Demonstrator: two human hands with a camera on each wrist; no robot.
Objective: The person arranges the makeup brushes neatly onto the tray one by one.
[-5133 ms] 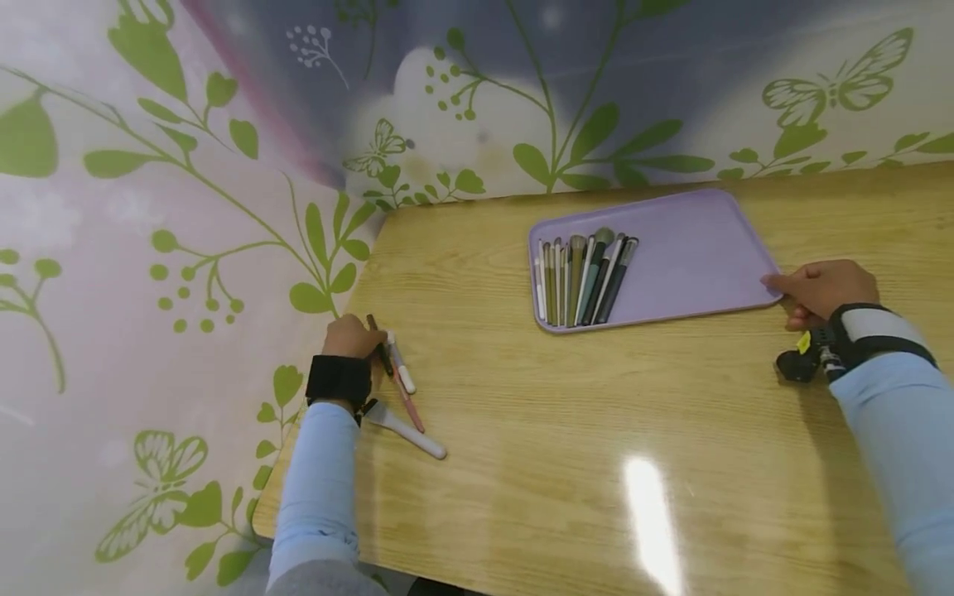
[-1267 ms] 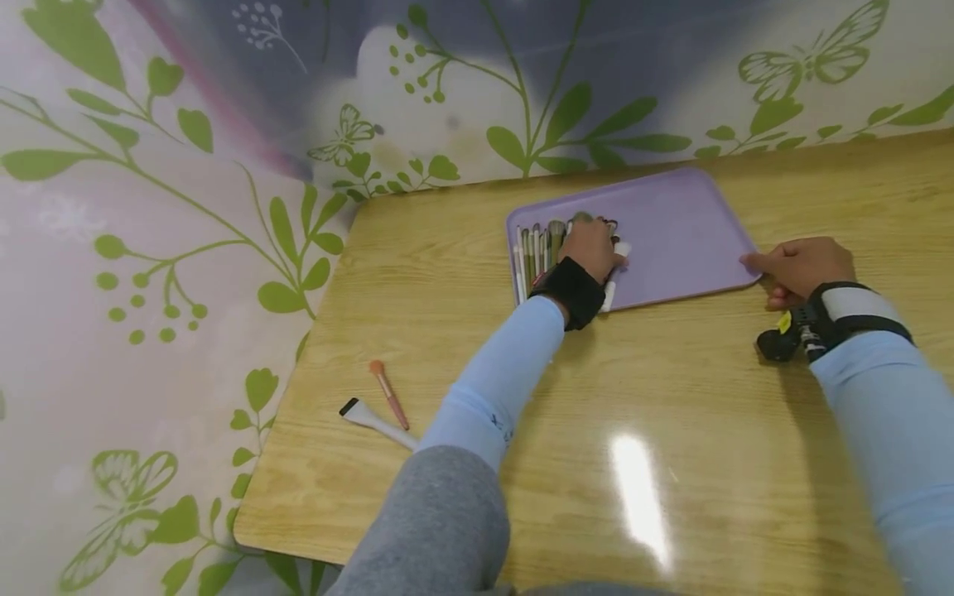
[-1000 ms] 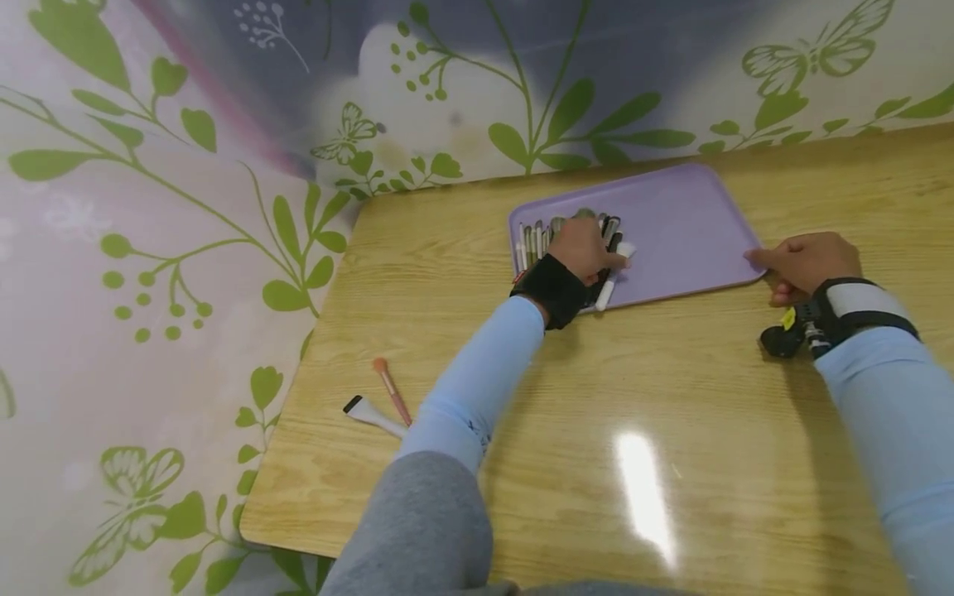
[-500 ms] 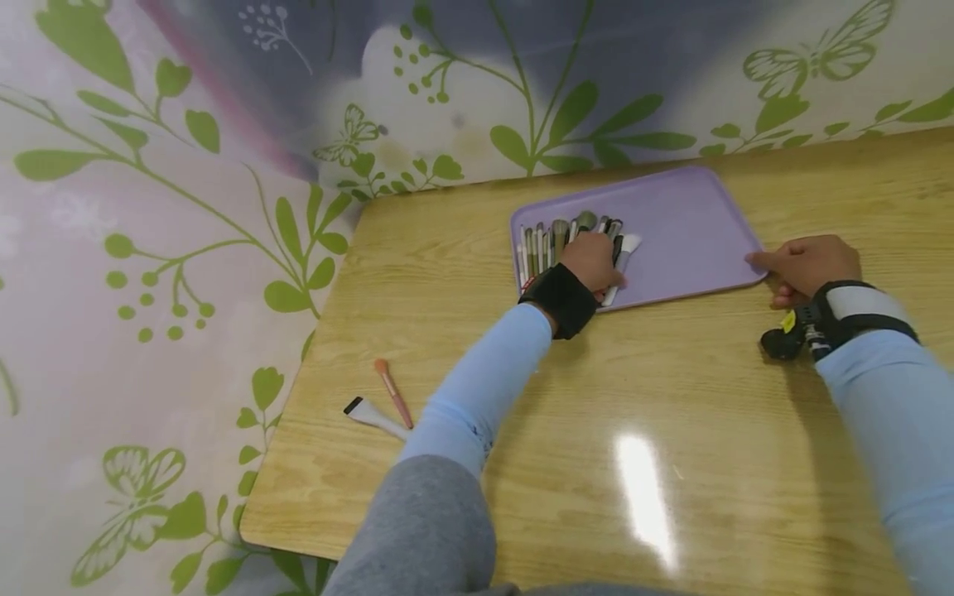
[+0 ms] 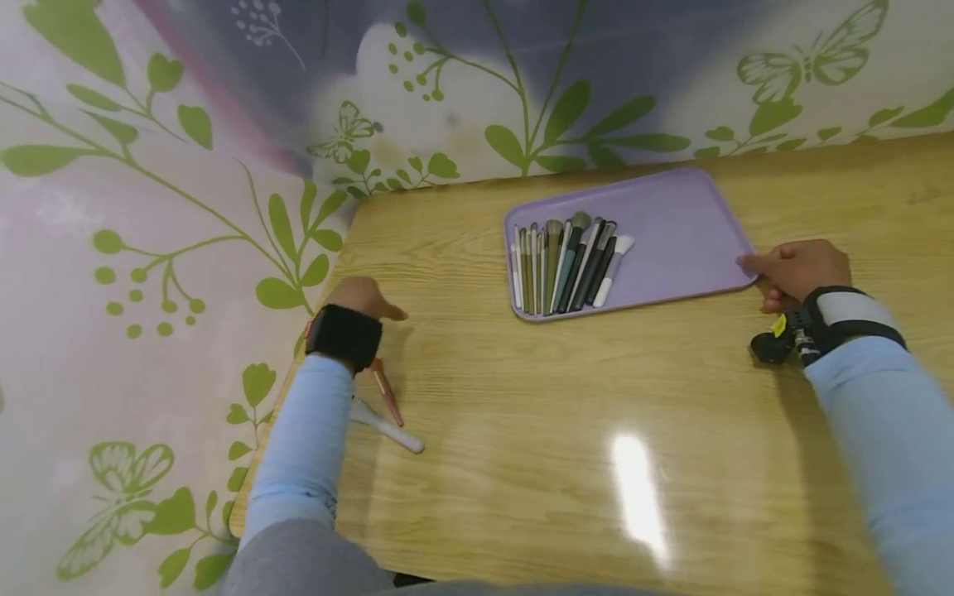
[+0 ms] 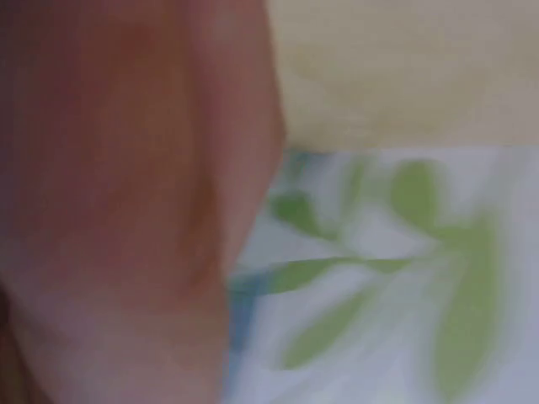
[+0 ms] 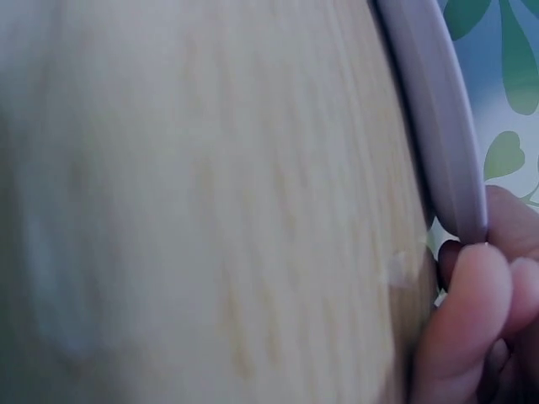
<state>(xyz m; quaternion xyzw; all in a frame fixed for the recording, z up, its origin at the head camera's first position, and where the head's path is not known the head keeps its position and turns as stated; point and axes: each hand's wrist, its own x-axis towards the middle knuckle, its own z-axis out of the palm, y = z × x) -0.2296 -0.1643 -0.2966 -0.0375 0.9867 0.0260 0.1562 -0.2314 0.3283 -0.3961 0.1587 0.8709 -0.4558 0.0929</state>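
My left hand (image 5: 365, 298) hovers at the table's left side, thumb out, holding nothing that I can see. In the left wrist view the hand (image 6: 126, 194) is blurred and its fingertips are out of sight. Just below it lie a pink makeup brush (image 5: 387, 396) and a white flat brush (image 5: 398, 433), whose head is hidden under the wrist. With thumb and fingers my right hand (image 5: 805, 269) pinches the near right corner of a lilac tray (image 5: 678, 232); the tray's rim (image 7: 450, 135) also shows in the right wrist view. Several makeup brushes (image 5: 562, 265) lie side by side in the tray's left part.
The wooden table (image 5: 507, 397) meets a wall (image 5: 447, 124) with leaf and butterfly patterns at the back and left. Bare tray surface lies to the right of the brushes. A bright glare (image 5: 641, 497) marks the table's front.
My left hand has left the tray and swung back to the left side. A black brush and a white-tipped brush now lie at the row's right end. The right hand stays on the corner.
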